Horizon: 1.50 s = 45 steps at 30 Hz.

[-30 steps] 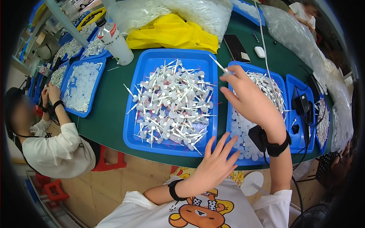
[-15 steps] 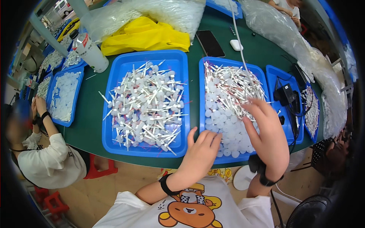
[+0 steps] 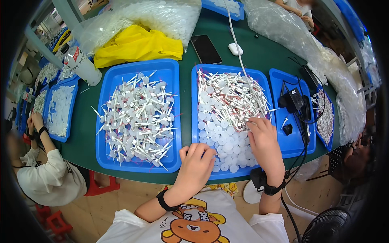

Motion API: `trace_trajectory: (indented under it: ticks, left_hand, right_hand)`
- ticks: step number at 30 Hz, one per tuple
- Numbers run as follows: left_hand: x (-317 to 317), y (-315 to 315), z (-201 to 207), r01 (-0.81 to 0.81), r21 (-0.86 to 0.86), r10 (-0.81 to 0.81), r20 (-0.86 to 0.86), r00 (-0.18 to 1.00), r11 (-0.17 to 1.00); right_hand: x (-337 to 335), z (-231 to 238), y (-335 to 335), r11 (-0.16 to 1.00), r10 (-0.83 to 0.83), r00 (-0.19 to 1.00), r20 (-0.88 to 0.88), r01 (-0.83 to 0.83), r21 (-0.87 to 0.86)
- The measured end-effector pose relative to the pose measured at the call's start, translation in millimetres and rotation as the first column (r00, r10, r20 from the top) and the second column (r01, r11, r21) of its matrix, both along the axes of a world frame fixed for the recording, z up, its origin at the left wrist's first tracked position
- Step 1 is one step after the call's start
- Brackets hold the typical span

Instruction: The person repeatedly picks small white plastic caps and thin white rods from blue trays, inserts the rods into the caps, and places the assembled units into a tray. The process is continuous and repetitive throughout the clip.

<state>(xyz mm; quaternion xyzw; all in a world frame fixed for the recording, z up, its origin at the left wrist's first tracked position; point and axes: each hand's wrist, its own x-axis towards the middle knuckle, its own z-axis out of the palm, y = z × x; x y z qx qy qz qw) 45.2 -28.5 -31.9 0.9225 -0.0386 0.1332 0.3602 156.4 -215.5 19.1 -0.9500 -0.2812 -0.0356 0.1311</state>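
In the right blue tray (image 3: 195, 137), thin white sticks (image 3: 233, 93) with red threads are heaped at the far side, and translucent round discs (image 3: 229, 148) fill the near side. My right hand (image 3: 264, 143) reaches onto the border between the two heaps, its fingers drawn together among the sticks; anything between the fingertips is hidden. Over this tray's near left corner is my left hand (image 3: 195, 165), fingers curled in toward the thumb, their contents not visible. The left blue tray (image 3: 102, 156) carries a mixed pile of sticks and discs (image 3: 139, 117).
A smaller blue tray (image 3: 298, 143) with black adapters and cables (image 3: 293, 100) stands at right. Behind lie a phone (image 3: 206, 49), a white case (image 3: 235, 49), a yellow bag (image 3: 139, 45) and a bottle (image 3: 82, 67). A white cord (image 3: 237, 44) hangs over the right tray. A co-worker (image 3: 52, 174) sits at left.
My right hand has come down onto the sticks, and its spread thumb and fingers have closed together. The left hand's fingers have curled in more. The whole view has shifted slightly.
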Motion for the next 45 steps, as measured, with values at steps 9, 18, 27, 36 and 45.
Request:
trace_trajectory:
  ticks: [9,18,27,36,45]
  left_hand:
    - [-8,4,14,-0.013,-0.143,0.022,0.061,0.998,0.990]
    - [-19,8,34,-0.066,-0.521,0.062,-0.025,0.998,0.851]
    - [-27,11,21,-0.041,-0.584,0.061,0.014,0.998,0.811]
    - [-32,13,14,-0.017,-0.753,0.030,0.004,1.000,0.658]
    - [-28,13,19,0.025,-0.796,-0.004,0.029,1.000,0.605]
  right_hand:
    - [-10,-6,2,0.985,-0.086,0.987,-0.133,0.105,0.140]
    - [-9,-12,-6,1.000,0.031,0.996,0.081,-0.031,-0.003]
    - [-15,-6,-6,0.999,0.031,0.999,-0.034,-0.031,0.015]
    - [-26,6,5,0.953,-0.119,0.988,0.095,0.087,0.291]
    - [-35,8,6,0.889,-0.320,0.945,0.073,0.273,0.368]
